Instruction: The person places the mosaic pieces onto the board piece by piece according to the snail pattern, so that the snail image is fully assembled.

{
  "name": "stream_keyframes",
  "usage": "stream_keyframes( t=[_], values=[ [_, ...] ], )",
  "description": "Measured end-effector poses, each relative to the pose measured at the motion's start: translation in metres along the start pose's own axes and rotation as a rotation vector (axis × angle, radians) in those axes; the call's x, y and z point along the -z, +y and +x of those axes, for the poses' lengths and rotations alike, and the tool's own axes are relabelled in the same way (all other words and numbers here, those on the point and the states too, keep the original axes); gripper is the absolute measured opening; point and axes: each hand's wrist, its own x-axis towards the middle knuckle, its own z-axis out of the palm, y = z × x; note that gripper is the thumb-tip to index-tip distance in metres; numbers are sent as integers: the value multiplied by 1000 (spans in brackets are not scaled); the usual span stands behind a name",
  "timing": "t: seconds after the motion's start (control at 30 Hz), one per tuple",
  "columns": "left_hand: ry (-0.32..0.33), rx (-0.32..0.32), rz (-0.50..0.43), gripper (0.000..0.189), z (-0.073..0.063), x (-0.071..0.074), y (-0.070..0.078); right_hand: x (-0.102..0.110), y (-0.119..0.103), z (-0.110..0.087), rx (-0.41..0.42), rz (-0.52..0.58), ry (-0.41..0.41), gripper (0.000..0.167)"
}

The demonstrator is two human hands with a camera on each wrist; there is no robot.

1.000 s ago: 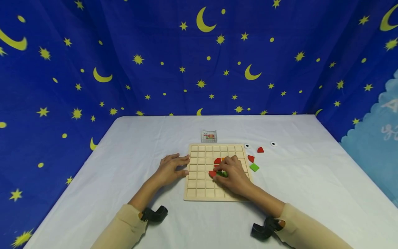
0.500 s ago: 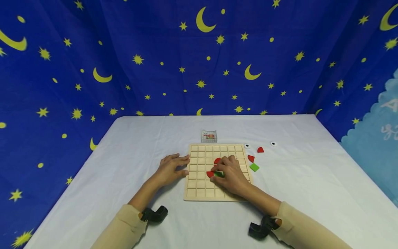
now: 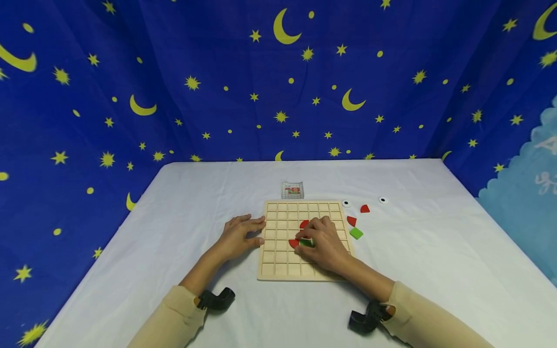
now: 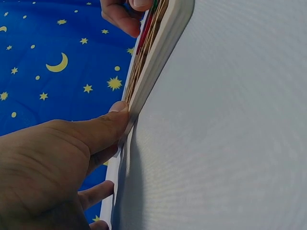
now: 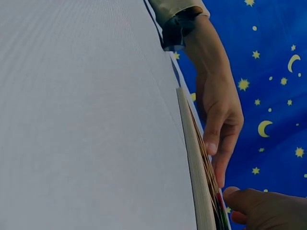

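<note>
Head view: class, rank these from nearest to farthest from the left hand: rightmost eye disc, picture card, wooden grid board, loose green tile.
1. Wooden grid board: touching the left hand.
2. Picture card: beyond the board's far edge.
3. Loose green tile: right of the board.
4. Rightmost eye disc: far right.

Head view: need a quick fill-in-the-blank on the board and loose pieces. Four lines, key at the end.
1. The loose square tile on the table, right of the grid board, is coloured ____.
2. The number of loose red pieces on the table is ____.
3. The two round discs each show a black dot on a ____ ground.
4. The hand touching the board's left edge is the person's ____ one.

Missing words: green; two; white; left.
</note>
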Motion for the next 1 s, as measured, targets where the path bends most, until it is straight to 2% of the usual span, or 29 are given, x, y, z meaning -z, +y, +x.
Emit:
stream_keyframes(
  t=[0.27, 0.57, 1.0],
  values=[
    [3, 6, 4, 52, 1, 0, -1, 14, 13, -5, -57, 19, 34, 26],
    [0, -5, 7, 53, 0, 0, -2, 35, 42, -20, -124, -4, 100, 28],
    [8, -1, -8, 52, 0, 0, 1, 57, 77, -46, -234, -124, 143, 30]
  ],
)
